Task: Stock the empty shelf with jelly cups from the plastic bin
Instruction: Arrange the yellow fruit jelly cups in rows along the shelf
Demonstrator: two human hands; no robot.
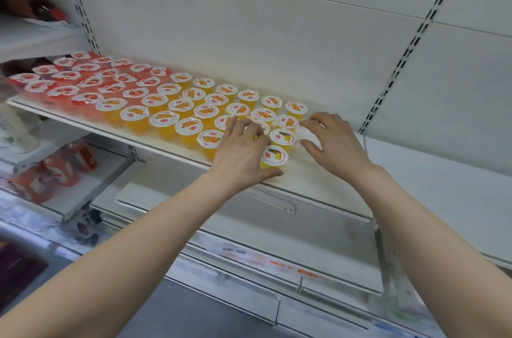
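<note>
A white shelf [327,179] carries several rows of jelly cups: red ones [63,91] at the left, orange-yellow ones [181,105] in the middle. My left hand [241,155] grips a yellow pineapple jelly cup [274,156] at the shelf's front edge, thumb below it and fingers lying over the cup behind. A second pineapple cup [283,137] stands just beyond it. My right hand [332,141] is at the right end of the rows, its fingers and thumb curled around a pale, blurred cup [310,133]. The plastic bin is not in view.
Bare shelf continues right of my right hand up to a slotted upright [388,88]. A lower shelf at the left holds red packets [61,168]. Bottles [41,9] lie on the upper left shelf. A price-label rail [277,263] runs below.
</note>
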